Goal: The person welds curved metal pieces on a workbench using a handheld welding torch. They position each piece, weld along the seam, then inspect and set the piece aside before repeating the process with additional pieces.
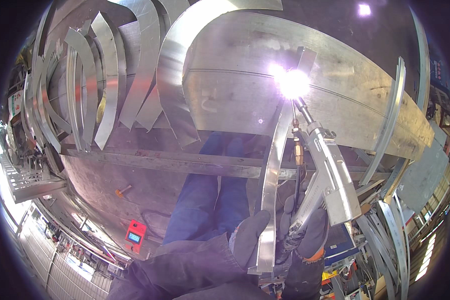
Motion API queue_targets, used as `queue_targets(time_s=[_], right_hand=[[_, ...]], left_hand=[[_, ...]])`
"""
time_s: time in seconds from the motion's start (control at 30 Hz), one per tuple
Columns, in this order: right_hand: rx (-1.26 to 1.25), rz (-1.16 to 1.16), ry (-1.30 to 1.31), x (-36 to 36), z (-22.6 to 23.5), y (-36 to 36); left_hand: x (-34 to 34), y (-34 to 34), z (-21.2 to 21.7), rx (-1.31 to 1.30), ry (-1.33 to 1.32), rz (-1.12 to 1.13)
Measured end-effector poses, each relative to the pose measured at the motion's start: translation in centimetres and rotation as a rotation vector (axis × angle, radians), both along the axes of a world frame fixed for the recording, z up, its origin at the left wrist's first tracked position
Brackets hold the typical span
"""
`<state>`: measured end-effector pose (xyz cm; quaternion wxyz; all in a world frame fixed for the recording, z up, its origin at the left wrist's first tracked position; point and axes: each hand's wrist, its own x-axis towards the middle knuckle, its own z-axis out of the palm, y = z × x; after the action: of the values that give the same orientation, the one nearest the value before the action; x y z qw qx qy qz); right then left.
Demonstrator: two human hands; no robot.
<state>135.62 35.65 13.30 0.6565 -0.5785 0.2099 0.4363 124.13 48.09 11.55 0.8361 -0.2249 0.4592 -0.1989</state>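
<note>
My gloved left hand (249,236) is closed around the lower end of a long, narrow, shiny metal strip (272,190). The strip runs up and away from me toward a blinding white-violet flare. In my gloved right hand (312,232) is the handle of a silver handheld welding gun (332,172). Its nozzle points up-left into the flare, and a thin brass-fitted feed tube (298,150) runs alongside. Glare hides the strip's contact with the metal there. A short flat metal piece (306,59) shows just beyond the glare. Under it lies a broad metal sheet (235,95) with a lengthwise line.
Several curved metal strips (107,80) stand or lie at the left. Another curved strip (387,120) rises at the right, near a heap of offcuts (385,240). A steel bar (185,162) crosses in front of me. A red device with a screen (135,237) sits lower left.
</note>
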Motion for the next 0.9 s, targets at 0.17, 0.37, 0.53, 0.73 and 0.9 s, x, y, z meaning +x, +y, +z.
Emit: queue_targets(time_s=[0.17,0.37,0.53,0.73,0.9], right_hand=[[-0.140,-0.038,-0.072,-0.9,-0.4,-0.7],[-0.306,0.058,-0.154,-2.3,-1.7,-2.9],[-0.397,0.067,-0.155,-3.9,-2.3,-5.1],[-0.352,0.192,-0.266,-3.5,-1.9,-5.2],[-0.316,0.218,-0.205,-2.2,0.2,-3.5]], left_hand=[[-0.6,-0.3,-0.4,-0.075,-0.007,0.070],[-0.1,0.0,0.1,-0.074,-0.087,0.157],[0.1,0.2,0.0,-0.095,-0.056,0.148],[0.0,0.2,0.2,0.007,0.017,-0.093],[-0.3,-0.3,-0.3,-0.131,-0.001,0.071]])
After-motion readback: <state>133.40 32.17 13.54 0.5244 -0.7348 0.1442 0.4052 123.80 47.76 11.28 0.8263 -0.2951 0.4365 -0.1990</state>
